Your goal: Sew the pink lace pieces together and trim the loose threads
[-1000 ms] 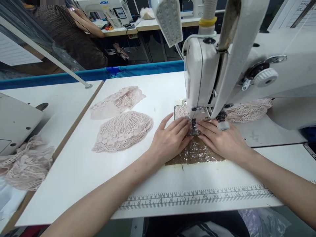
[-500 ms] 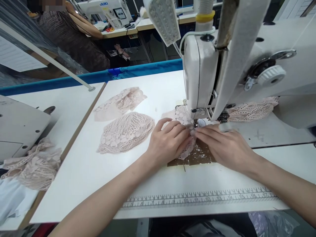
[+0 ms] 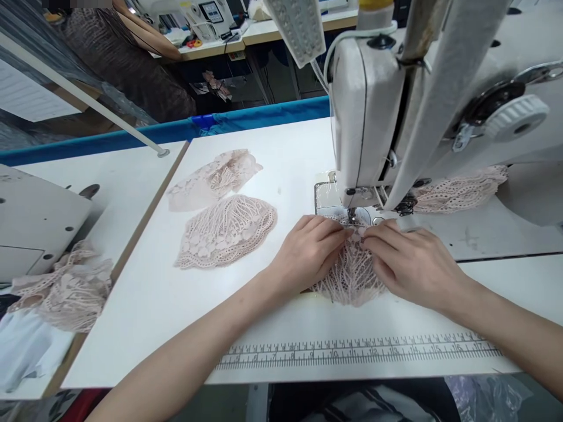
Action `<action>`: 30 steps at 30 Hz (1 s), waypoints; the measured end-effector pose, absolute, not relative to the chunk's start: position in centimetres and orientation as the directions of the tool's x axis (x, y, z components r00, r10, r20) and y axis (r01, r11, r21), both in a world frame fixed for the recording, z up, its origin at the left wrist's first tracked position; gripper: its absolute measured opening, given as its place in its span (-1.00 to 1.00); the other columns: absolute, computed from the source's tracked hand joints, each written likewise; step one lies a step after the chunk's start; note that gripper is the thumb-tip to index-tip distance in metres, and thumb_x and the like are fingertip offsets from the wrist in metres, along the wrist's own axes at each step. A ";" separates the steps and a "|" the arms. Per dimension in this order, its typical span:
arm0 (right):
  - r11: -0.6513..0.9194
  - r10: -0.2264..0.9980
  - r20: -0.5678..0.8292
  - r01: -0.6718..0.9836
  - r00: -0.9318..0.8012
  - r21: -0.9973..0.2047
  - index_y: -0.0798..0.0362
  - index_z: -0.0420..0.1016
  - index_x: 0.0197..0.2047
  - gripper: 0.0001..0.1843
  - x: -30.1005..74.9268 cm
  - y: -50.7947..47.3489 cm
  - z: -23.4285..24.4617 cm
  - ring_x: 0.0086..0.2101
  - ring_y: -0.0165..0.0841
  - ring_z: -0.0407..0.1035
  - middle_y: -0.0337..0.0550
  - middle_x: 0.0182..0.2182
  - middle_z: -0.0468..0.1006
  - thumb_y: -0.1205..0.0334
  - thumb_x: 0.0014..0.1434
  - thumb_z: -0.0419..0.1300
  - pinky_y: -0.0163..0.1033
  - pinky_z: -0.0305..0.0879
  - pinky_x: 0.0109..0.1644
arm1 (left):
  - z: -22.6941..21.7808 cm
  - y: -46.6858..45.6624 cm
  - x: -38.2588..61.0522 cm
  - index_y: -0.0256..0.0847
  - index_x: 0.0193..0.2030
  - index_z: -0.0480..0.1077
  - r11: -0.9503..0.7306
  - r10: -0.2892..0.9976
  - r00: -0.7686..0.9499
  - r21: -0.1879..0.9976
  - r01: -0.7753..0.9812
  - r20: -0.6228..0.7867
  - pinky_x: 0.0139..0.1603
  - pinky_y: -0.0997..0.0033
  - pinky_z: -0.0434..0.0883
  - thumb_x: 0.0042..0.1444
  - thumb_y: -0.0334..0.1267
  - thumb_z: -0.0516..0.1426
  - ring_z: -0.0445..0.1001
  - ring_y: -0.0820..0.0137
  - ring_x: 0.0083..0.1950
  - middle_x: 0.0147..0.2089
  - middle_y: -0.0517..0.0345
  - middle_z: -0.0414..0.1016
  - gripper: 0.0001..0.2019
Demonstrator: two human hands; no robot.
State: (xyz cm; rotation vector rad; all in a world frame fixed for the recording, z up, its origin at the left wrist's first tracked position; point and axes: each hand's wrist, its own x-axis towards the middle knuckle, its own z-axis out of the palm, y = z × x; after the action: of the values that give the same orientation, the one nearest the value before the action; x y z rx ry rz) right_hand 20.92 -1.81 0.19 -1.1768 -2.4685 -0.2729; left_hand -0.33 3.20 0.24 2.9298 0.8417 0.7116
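Two hands at work, entered as we find them.

1. Left hand (image 3: 308, 252) and right hand (image 3: 413, 264): fingertips curled in and meeting just in front of the presser foot (image 3: 352, 215). Each closes narrowly on the top edge of the lace piece (image 3: 352, 284). We judge that this pinch keeps the openwork flat and its edge lined up at the needle.
2. Lace piece: pale pink, lying on the sewing table (image 3: 285, 152) under both palms. Its scalloped lower edge fans out towards us, and its upper edge touches the foot.
3. Sewing machine (image 3: 365, 117): the white head stands directly over the fingers, so we see little room above them. The needle plate (image 3: 324, 196) shows bare just left of the foot.
4. Two more lace pieces, the nearer (image 3: 226, 231) and the farther (image 3: 215, 179): laid flat to the left, well apart from the hands but, we judge, within easy reach.
5. Lace strip (image 3: 457, 187): lies behind the machine arm on the right.
6. Printed ruler (image 3: 360, 351): runs along the near table edge. The white surface between it and the lace leaves room to draw the work back.
7. Lace heap (image 3: 61, 287): on the neighbouring table at far left, beyond the seam between the tables.
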 end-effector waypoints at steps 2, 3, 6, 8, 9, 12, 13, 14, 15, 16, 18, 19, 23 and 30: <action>0.590 0.735 0.397 0.807 -0.549 0.024 0.14 0.54 -0.25 -0.76 21.1 -1.7 0.1 -0.33 -0.27 0.42 -0.02 -0.19 0.62 0.37 0.21 0.02 -0.14 0.30 -0.21 | 0.1 3.1 -0.1 -0.28 0.02 0.46 -0.853 0.512 0.756 0.135 0.504 0.407 -0.15 0.28 0.43 0.31 -0.37 0.00 0.46 0.31 -0.13 -0.14 0.00 0.53 -0.74; 0.579 0.746 0.384 0.815 -0.545 0.031 0.13 0.54 -0.24 -0.76 21.2 -1.6 0.1 -0.31 -0.25 0.41 -0.01 -0.18 0.62 0.36 0.21 0.03 -0.13 0.29 -0.19 | 0.1 3.0 -0.1 -0.27 0.02 0.46 -0.853 0.510 0.761 0.125 0.506 0.400 -0.14 0.26 0.43 0.30 -0.36 0.01 0.46 0.28 -0.11 -0.12 -0.02 0.53 -0.74; 0.567 0.753 0.367 0.822 -0.546 0.058 0.13 0.54 -0.20 -0.77 21.3 -1.4 0.0 -0.22 -0.19 0.42 -0.01 -0.20 0.63 0.34 0.22 0.04 -0.10 0.25 -0.08 | -0.2 2.7 0.0 -0.26 0.05 0.46 -0.847 0.513 0.768 0.086 0.524 0.384 -0.03 0.18 0.43 0.28 -0.29 0.07 0.45 0.21 0.03 -0.01 -0.06 0.52 -0.73; 0.560 0.751 0.370 0.825 -0.546 0.079 0.15 0.54 -0.16 -0.75 21.4 -1.2 -0.1 -0.19 -0.18 0.42 -0.01 -0.23 0.64 0.34 0.23 0.04 -0.07 0.22 -0.02 | -0.3 2.4 0.0 -0.25 0.09 0.44 -0.843 0.514 0.767 0.058 0.535 0.384 0.10 0.13 0.39 0.28 -0.26 0.08 0.42 0.20 0.13 0.08 -0.07 0.50 -0.71; 0.558 0.752 0.369 0.825 -0.547 0.087 0.16 0.54 -0.14 -0.74 21.4 -1.1 -0.1 -0.19 -0.17 0.42 0.00 -0.23 0.64 0.34 0.23 0.05 -0.06 0.21 0.00 | -0.3 2.3 0.0 -0.25 0.11 0.43 -0.842 0.510 0.769 0.039 0.539 0.385 0.16 0.11 0.36 0.29 -0.25 0.07 0.42 0.21 0.17 0.12 -0.07 0.49 -0.70; 0.553 0.755 0.362 0.828 -0.547 0.099 0.19 0.53 -0.08 -0.71 21.3 -1.0 0.0 -0.17 -0.19 0.44 -0.01 -0.23 0.64 0.33 0.26 0.03 -0.05 0.17 0.06 | -0.2 1.9 0.1 -0.25 0.12 0.42 -0.836 0.498 0.779 -0.029 0.548 0.381 0.26 0.08 0.29 0.31 -0.21 0.06 0.42 0.23 0.20 0.14 -0.06 0.49 -0.68; 0.549 0.756 0.362 0.829 -0.546 0.104 0.19 0.52 -0.06 -0.71 21.3 -0.9 0.0 -0.17 -0.19 0.44 -0.01 -0.23 0.64 0.32 0.28 0.02 -0.05 0.16 0.08 | -0.1 1.8 0.1 -0.24 0.12 0.43 -0.831 0.500 0.780 -0.045 0.555 0.376 0.27 0.07 0.29 0.31 -0.20 0.05 0.43 0.23 0.20 0.13 -0.06 0.50 -0.68; 0.544 0.756 0.365 0.832 -0.543 0.110 0.20 0.52 -0.05 -0.70 21.3 -0.9 0.1 -0.15 -0.19 0.44 -0.01 -0.23 0.64 0.31 0.29 0.01 -0.05 0.15 0.09 | 0.0 1.7 0.1 -0.24 0.11 0.43 -0.825 0.505 0.780 -0.057 0.562 0.370 0.27 0.06 0.29 0.31 -0.19 0.05 0.44 0.22 0.19 0.13 -0.05 0.50 -0.69; 0.540 0.756 0.369 0.834 -0.540 0.115 0.20 0.52 -0.05 -0.69 21.2 -0.9 0.1 -0.14 -0.19 0.44 -0.02 -0.23 0.65 0.29 0.31 0.00 -0.06 0.15 0.10 | 0.1 1.6 0.2 -0.23 0.11 0.44 -0.821 0.509 0.779 -0.066 0.567 0.366 0.26 0.05 0.29 0.32 -0.19 0.05 0.44 0.22 0.19 0.13 -0.06 0.50 -0.69; 0.535 0.757 0.370 0.836 -0.538 0.121 0.20 0.52 -0.05 -0.68 21.2 -0.9 0.2 -0.12 -0.19 0.44 -0.02 -0.23 0.65 0.28 0.33 -0.01 -0.06 0.14 0.11 | 0.1 1.5 0.3 -0.23 0.11 0.44 -0.817 0.512 0.778 -0.073 0.572 0.364 0.26 0.05 0.29 0.32 -0.19 0.05 0.44 0.22 0.19 0.13 -0.06 0.50 -0.69; 0.530 0.757 0.372 0.838 -0.538 0.134 0.19 0.53 -0.06 -0.67 21.2 -0.9 0.2 -0.10 -0.18 0.44 -0.02 -0.23 0.65 0.25 0.34 -0.02 -0.06 0.14 0.12 | 0.1 1.5 0.4 -0.23 0.11 0.44 -0.811 0.513 0.777 -0.089 0.578 0.366 0.27 0.05 0.28 0.32 -0.18 0.05 0.45 0.23 0.18 0.13 -0.07 0.49 -0.68; 0.528 0.756 0.373 0.838 -0.538 0.140 0.18 0.53 -0.06 -0.67 21.2 -0.9 0.2 -0.10 -0.18 0.44 -0.03 -0.23 0.65 0.24 0.35 -0.02 -0.06 0.13 0.12 | 0.1 1.5 0.4 -0.23 0.12 0.43 -0.809 0.512 0.776 -0.097 0.580 0.368 0.29 0.04 0.27 0.32 -0.18 0.05 0.45 0.23 0.18 0.14 -0.07 0.49 -0.68; 0.524 0.752 0.376 0.837 -0.542 0.159 0.17 0.53 -0.09 -0.68 21.3 -0.9 0.0 -0.09 -0.17 0.44 -0.05 -0.25 0.65 0.23 0.36 -0.02 -0.06 0.14 0.12 | -0.1 1.5 0.5 -0.22 0.13 0.42 -0.807 0.509 0.775 -0.106 0.581 0.374 0.32 0.03 0.23 0.32 -0.17 0.04 0.45 0.24 0.18 0.14 -0.05 0.49 -0.67; 0.507 0.748 0.386 0.840 -0.540 0.192 0.15 0.54 -0.12 -0.73 21.4 -0.9 -0.3 -0.08 -0.16 0.44 -0.04 -0.25 0.65 0.28 0.32 0.02 -0.05 0.18 0.08 | -0.2 1.5 0.4 -0.20 0.15 0.40 -0.798 0.529 0.765 -0.093 0.596 0.367 0.32 0.01 0.20 0.33 -0.15 0.02 0.42 0.24 0.21 0.14 -0.02 0.50 -0.66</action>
State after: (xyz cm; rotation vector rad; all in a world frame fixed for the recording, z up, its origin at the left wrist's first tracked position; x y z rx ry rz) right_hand 21.40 -0.88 -0.27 -1.3454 -2.4979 -0.5259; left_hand 0.44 1.48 -0.22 3.1420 1.0126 0.5494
